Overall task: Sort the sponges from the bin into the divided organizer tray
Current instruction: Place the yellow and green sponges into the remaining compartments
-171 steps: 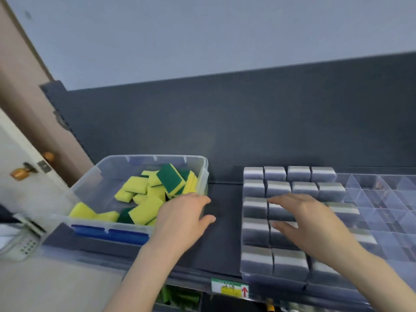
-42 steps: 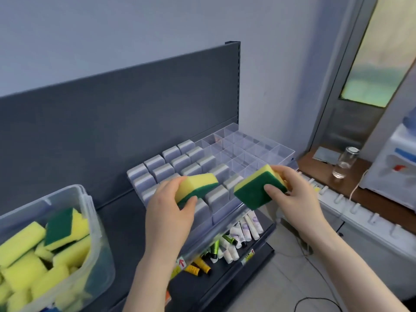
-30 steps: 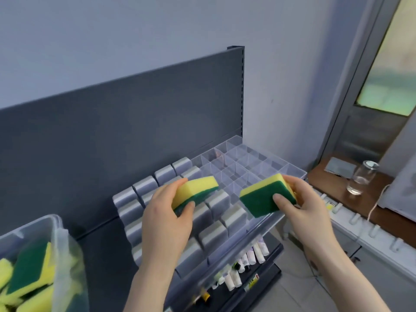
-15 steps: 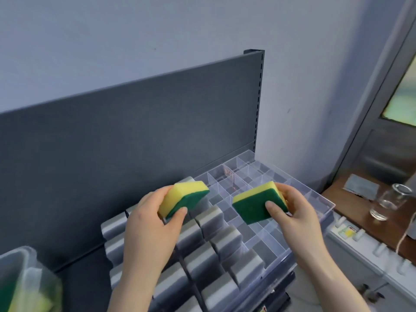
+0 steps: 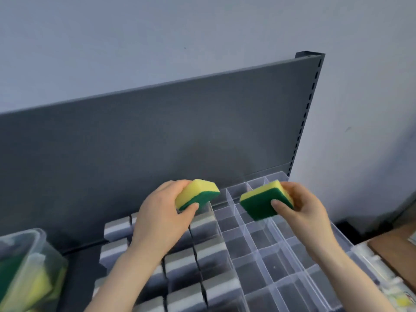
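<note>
Holding one sponge per hand, both raised over the organizer tray (image 5: 269,255).

The left hand (image 5: 161,221) grips the left sponge (image 5: 197,192). The fingers are curled over its far side and the thumb is pressed on the near green edge. The yellow face is up and the sponge is tilted. It is over the tray's back rows, where the filled cells meet the see-through ones. I cannot tell whether it touches the grey sponge beneath.

The right hand (image 5: 304,212) pinches the right sponge (image 5: 261,203), thumb on the green scouring face and fingers curled behind the yellow layer. The green face is turned toward the camera and angled. It is held above the clear cells near the tray's far right corner. The two sponges are near each other but apart.

The tray is clear plastic with a grid of compartments. Its left part holds grey-and-white sponges (image 5: 206,228), one per cell. In the right part the dark shelf shows through the cell floors.

The bin (image 5: 33,251) is clear plastic, at the lower left and cut off by the frame edge. Yellow and green sponges (image 5: 37,289) are visible through its wall.

A dark grey back panel (image 5: 157,143) stands upright behind the tray and bin, with a pale wall (image 5: 157,30) above it. A brown surface (image 5: 396,243) is at the far right.
</note>
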### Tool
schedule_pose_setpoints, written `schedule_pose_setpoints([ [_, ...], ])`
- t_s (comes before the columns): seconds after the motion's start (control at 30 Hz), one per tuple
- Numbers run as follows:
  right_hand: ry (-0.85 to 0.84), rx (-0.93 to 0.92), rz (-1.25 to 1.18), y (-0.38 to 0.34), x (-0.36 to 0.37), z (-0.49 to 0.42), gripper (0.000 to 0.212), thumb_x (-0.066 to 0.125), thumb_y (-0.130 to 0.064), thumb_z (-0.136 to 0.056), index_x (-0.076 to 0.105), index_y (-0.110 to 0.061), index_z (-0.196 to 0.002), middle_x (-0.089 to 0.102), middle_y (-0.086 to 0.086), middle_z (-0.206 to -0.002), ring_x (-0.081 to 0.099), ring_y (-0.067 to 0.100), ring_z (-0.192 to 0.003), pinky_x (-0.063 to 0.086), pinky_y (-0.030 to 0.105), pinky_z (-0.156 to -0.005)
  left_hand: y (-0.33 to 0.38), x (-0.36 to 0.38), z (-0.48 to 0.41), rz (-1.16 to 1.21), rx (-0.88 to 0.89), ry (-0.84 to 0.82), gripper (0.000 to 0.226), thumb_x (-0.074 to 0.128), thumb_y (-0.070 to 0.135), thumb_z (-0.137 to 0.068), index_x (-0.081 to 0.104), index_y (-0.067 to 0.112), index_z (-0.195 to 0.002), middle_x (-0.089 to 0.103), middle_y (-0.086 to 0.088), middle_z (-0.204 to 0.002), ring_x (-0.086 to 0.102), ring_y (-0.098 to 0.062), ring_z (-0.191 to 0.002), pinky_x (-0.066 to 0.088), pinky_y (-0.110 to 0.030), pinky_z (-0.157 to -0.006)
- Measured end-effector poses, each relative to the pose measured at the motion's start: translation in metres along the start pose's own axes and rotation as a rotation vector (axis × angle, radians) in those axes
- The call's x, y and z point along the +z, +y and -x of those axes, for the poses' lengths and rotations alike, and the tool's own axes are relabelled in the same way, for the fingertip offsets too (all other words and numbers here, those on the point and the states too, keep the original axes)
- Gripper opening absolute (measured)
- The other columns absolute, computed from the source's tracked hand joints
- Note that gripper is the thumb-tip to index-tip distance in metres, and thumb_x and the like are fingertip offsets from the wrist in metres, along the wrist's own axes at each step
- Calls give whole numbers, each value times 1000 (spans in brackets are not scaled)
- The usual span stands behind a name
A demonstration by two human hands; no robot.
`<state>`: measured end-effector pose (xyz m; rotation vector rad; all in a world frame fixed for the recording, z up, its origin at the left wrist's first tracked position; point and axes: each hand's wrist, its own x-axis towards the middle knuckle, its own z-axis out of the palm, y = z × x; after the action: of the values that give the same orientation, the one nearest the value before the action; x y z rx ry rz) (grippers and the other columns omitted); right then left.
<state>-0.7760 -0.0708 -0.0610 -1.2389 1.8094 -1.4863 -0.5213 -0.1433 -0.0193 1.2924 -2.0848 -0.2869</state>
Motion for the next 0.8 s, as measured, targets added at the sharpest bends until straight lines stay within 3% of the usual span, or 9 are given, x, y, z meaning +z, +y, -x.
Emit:
schedule_pose_setpoints([
  [0.2, -166, -97, 189, 16, -1, -71, 33, 72, -13, -78, 58, -29, -103, 65, -12, -93, 59, 5, -86, 45, 19, -67, 13, 39, -49, -127, 6, -147, 32, 67, 28, -78, 59, 35, -108, 60, 18, -101, 55, -9, -88, 48, -31, -73],
  [0.37, -297, -144, 277, 33, 6, -105, 33, 72, -11, -76, 58, -27, -101, 64, -12, -89, 60, 8, -83, 43, 14, -64, 10, 72, -65, -271, -30, -239, 28, 61, 27, -79, 50, 31, -104, 57, 13, -95, 54, -13, -80, 47, -32, -63],
  [0.5, -371, -179, 337, 44, 10, -119, 34, 73, -13, -77, 57, -29, -102, 62, -13, -89, 58, 8, -81, 39, 10, -61, 6, 87, -68, -362, -7, -276, 30, 61, 29, -80, 45, 28, -106, 55, 11, -88, 53, -14, -71, 36, -27, -50],
  [0.67, -458, -214, 412, 48, 13, -128, 35, 72, -15, -78, 58, -25, -107, 64, -9, -95, 59, 14, -87, 49, 26, -74, 0, 97, -69, -468, -17, -325, 33, 61, 26, -79, 43, 25, -106, 56, 7, -84, 52, -18, -70, 34, -29, -50],
  [0.8, -530, -324, 491, 43, 15, -137, 36, 72, -15, -77, 60, -25, -110, 65, -8, -100, 59, 16, -90, 48, 28, -77, -1, 107, -69, -529, 53, -408, 31, 62, 26, -82, 45, 25, -108, 60, 5, -89, 59, -22, -78, 34, -29, -52],
])
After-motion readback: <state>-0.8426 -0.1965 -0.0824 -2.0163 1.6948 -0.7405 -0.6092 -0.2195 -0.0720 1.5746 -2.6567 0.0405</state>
